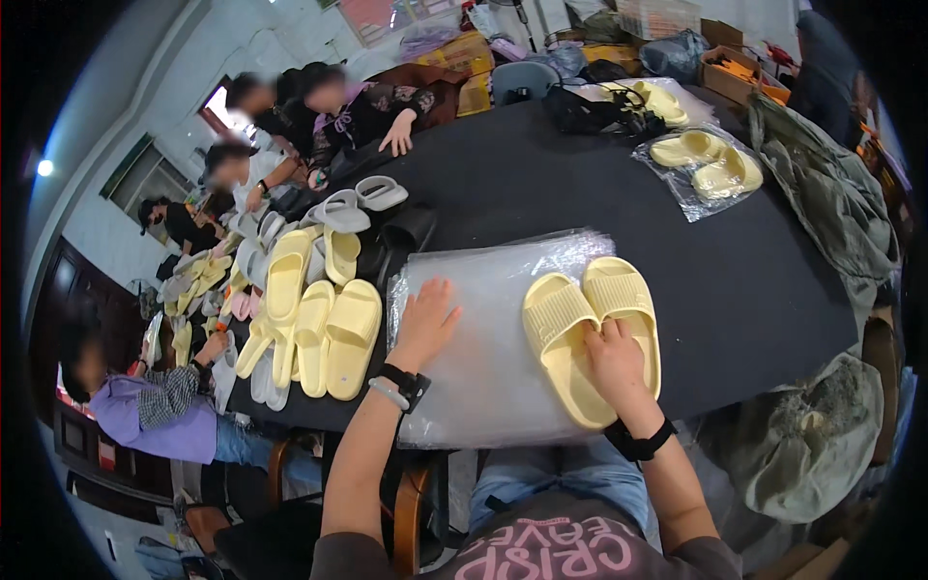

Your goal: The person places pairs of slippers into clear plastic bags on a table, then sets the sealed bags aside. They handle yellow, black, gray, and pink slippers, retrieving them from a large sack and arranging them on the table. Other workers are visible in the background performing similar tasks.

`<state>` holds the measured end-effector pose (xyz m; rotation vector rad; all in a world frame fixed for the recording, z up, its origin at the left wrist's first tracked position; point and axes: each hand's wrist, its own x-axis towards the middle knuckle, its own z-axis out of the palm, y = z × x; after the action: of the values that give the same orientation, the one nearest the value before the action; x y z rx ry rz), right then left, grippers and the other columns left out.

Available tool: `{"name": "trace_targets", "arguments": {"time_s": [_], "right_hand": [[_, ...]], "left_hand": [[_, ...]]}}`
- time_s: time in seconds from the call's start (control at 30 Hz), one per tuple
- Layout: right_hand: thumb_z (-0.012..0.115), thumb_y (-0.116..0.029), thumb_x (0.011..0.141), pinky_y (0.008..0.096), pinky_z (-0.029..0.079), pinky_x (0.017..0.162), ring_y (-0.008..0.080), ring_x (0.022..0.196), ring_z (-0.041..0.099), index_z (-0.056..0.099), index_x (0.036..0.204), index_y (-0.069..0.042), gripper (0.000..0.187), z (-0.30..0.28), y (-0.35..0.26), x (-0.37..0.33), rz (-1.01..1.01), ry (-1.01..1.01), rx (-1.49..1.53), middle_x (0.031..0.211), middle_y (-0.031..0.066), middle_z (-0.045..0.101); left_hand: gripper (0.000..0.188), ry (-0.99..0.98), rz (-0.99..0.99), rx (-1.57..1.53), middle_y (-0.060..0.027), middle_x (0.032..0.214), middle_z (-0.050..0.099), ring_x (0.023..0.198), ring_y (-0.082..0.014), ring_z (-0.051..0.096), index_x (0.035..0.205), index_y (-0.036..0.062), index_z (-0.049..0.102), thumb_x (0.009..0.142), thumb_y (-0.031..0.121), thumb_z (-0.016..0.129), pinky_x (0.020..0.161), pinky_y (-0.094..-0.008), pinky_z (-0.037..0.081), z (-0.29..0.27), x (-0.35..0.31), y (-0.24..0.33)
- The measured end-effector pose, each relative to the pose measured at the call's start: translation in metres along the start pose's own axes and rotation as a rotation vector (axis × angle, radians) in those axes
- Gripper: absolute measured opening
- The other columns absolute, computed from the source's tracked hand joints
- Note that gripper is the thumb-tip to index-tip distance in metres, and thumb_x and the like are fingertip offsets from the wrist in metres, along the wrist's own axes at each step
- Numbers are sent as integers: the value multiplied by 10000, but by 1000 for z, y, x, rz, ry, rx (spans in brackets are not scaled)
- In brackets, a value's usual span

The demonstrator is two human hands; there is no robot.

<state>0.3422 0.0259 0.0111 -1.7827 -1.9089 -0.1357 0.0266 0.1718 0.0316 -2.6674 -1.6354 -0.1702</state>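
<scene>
A pair of pale yellow slide slippers point(561, 333) lies side by side, toes pointing away, on the right part of a stack of clear plastic bags point(483, 391). My right hand point(616, 360) is at the pair, its fingers curled over the inner edges where the two slippers meet; the fingertips are partly hidden under the straps. Flat on the left part of the bag stack rests my left hand point(425, 324), fingers stretched out and holding nothing. Both wrists wear dark bands.
Loose yellow slippers point(353, 338) and grey slippers point(340, 210) are heaped left on the black table point(483, 184). A bagged yellow pair point(710, 164) lies far right, near a black bag point(585, 111). Several people sit along the left and far sides. A grey-green sack point(817, 184) hangs right.
</scene>
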Motion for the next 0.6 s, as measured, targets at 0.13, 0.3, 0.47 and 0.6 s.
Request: {"name": "trace_targets", "arguments": {"time_s": [0.13,0.3,0.47,0.6], "right_hand": [[581,-188,819,380,520,724,257,1013,559,653,1132,-89,336,1,1,-1,9,-12,-12,991,90,583],[590,-175,822,376,521,720,257,1008,559,651,1134,-93,328,-5,1,0,26,-12,6,997,90,582],[610,-168,825,384,532,711,269,998,559,651,1122,-95,309,-5,3,0,36,-5,42,978,90,583],[620,-171,836,390,542,710,279,989,563,653,1105,-88,283,-15,5,4,41,-17,101,959,90,586]], "left_hand": [[689,-91,-73,35,-198,1547,261,1443,-328,234,1480,0,260,976,443,421,1163,-506,190,23,10,0],[683,-96,-45,-54,-207,1542,265,1444,-328,233,1476,-12,269,977,428,427,1171,-486,175,15,11,-13],[685,154,-121,-410,-239,1536,255,1439,-352,229,1469,-30,280,960,365,514,1168,-463,178,-20,-47,-29],[706,60,-248,-425,-262,1542,219,1439,-374,214,1472,-43,262,956,345,548,1171,-447,167,-16,-107,-37]]}}
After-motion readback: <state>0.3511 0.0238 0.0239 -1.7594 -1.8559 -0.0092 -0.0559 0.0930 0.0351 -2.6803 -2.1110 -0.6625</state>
